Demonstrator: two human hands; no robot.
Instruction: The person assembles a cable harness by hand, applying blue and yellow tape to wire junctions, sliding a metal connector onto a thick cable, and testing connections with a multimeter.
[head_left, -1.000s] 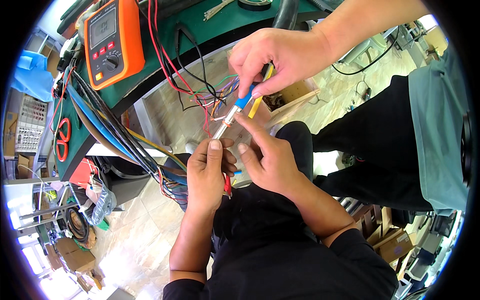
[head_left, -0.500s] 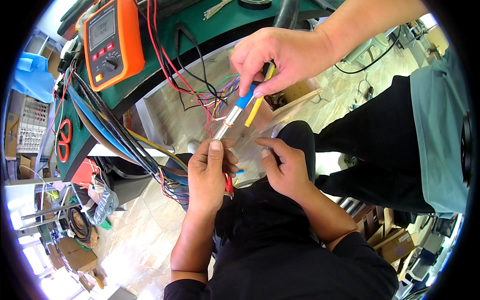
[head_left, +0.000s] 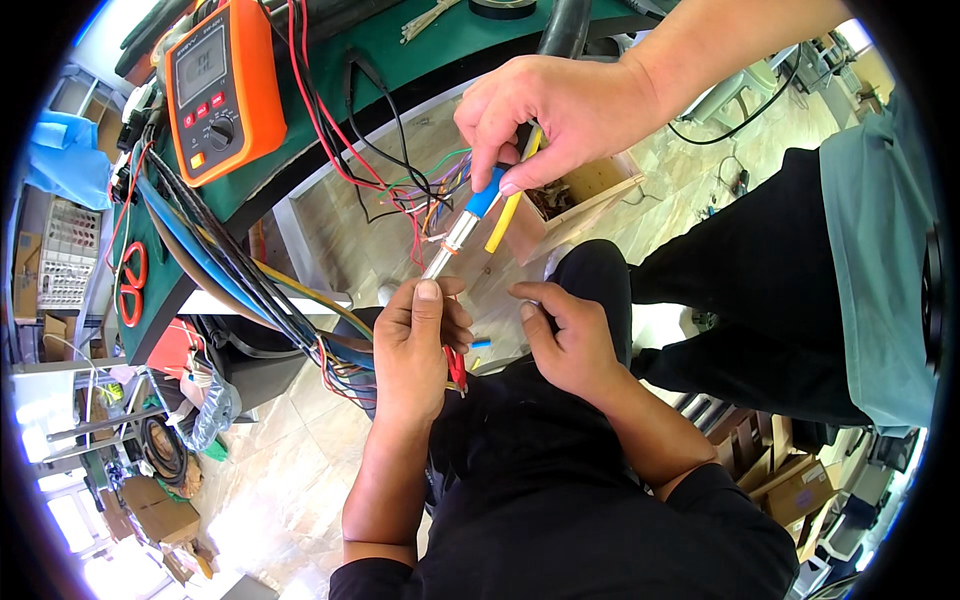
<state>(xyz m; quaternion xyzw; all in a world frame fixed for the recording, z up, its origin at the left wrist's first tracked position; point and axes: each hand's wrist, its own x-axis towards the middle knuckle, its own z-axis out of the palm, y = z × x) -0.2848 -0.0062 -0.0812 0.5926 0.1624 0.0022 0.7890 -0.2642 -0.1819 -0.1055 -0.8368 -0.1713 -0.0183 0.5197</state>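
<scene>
My left hand (head_left: pixel 412 335) is closed on the lower end of a slim silver metal connector (head_left: pixel 452 245) with an orange ring round it. A co-worker's hand (head_left: pixel 540 125), reaching in from the upper right, grips the connector's blue upper end (head_left: pixel 484 195). Beside that end hangs a yellow sleeve or tube (head_left: pixel 506 215), also at the co-worker's fingers. My right hand (head_left: pixel 575 340) hovers just right of the connector, apart from it. Its index finger and thumb are bent with a small gap, and I see nothing between them. A red clip (head_left: pixel 456 368) shows beside my left palm.
An orange meter (head_left: pixel 222 90) stands on the green-topped table (head_left: pixel 420 60), with red and black leads (head_left: pixel 330 130) hanging from it. Red-handled scissors (head_left: pixel 131 285) and a thick cable bundle (head_left: pixel 215 245) are at left. A wooden box (head_left: pixel 590 205) sits below; a person's dark-trousered leg (head_left: pixel 750 240) is at right.
The connector and the co-worker's hand have shifted very slightly left. The whole view has moved a little; both my hands keep their pose.
</scene>
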